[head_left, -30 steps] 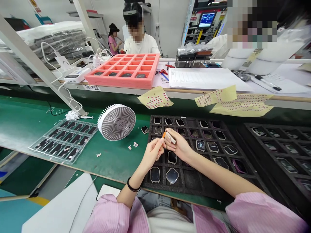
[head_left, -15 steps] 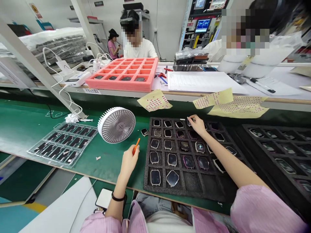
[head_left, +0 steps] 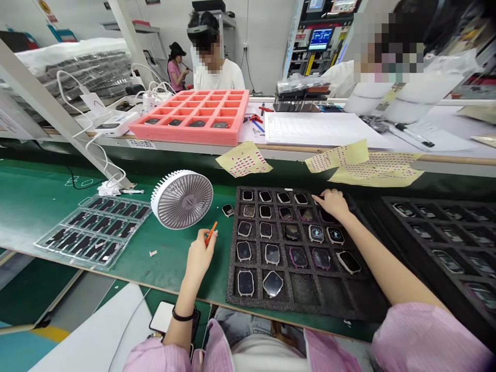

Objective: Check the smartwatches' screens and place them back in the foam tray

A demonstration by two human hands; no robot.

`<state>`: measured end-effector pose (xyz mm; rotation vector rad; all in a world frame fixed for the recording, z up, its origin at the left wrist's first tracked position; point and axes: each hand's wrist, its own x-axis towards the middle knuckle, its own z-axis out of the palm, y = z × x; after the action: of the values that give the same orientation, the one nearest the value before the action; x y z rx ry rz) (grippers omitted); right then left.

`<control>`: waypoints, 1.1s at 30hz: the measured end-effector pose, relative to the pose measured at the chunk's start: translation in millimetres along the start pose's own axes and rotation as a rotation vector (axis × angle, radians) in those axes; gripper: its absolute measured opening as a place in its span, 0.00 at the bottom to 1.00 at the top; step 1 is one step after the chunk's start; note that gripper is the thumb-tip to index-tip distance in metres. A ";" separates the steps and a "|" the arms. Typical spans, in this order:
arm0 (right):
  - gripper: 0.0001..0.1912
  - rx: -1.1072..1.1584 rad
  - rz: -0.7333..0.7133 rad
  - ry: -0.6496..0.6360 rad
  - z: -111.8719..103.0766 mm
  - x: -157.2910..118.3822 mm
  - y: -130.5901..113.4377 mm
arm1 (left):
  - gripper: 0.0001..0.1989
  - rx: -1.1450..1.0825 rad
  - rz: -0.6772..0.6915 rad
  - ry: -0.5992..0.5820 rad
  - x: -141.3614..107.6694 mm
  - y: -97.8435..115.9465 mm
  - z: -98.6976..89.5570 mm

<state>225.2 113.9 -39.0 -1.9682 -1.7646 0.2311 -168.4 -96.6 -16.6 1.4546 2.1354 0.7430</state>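
My left hand (head_left: 199, 256) pinches an orange stick (head_left: 211, 233) shut between its fingers. My right hand (head_left: 334, 204) curls over a watch case (head_left: 326, 216) in the foam tray (head_left: 306, 289); whether it grips, I cannot tell.

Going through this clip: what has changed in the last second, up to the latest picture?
The hands have parted. The right hand moved from mid-tray up to the far edge of the black foam tray, and now rests among the watch cases. The left hand drew back onto the green mat, still gripping the orange-handled tool. The desk fan and pink foam tray stayed put.
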 end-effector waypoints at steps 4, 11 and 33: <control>0.27 0.219 -0.014 -0.001 -9.2 -1.9 -0.9 | 0.15 -0.184 0.145 -0.040 -9.0 25.9 1.0; 0.29 0.702 -0.047 -0.078 -19.0 -55.3 -55.8 | 0.16 -0.611 0.307 -0.471 -19.7 71.0 21.7; 0.18 1.565 0.075 -0.844 -39.9 -141.4 -164.2 | 0.21 -0.783 0.299 -0.612 -24.9 95.7 32.0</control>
<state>75.1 -24.4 43.8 -0.7022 -1.0461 1.9375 -73.2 -85.5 23.4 1.3168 1.0056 0.9378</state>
